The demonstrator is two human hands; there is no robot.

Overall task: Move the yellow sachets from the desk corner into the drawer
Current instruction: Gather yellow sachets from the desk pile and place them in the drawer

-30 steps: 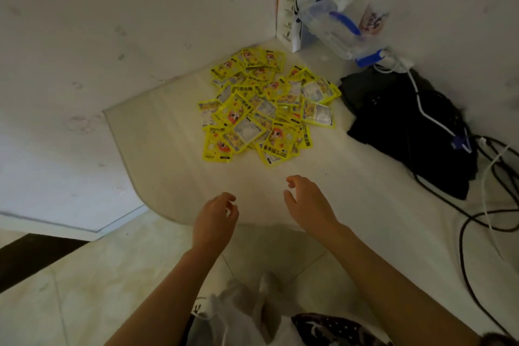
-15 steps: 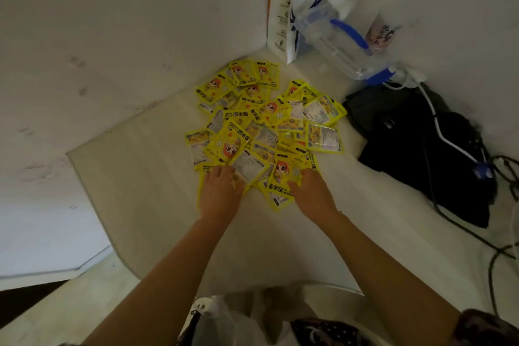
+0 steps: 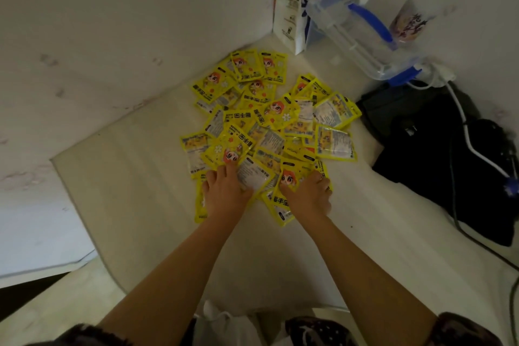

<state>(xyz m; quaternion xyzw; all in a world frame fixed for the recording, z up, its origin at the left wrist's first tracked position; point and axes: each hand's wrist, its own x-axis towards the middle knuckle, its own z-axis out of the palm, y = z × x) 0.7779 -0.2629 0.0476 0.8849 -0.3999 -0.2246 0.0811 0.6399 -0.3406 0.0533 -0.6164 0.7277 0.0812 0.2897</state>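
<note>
Yellow sachets (image 3: 269,132): loose overlapping pile on the pale desk (image 3: 134,194), in the corner where two white walls meet. Left hand (image 3: 224,194): palm down on the near left edge of the pile, fingers curled onto the packets. Right hand (image 3: 309,196): palm down on the near right edge, fingers bent over the packets. Black bag (image 3: 438,160): right of the pile, crossed by a white cable (image 3: 474,146). Clear plastic container (image 3: 356,31): with blue handle, at the back, beside a white paper bag (image 3: 292,8)
</note>
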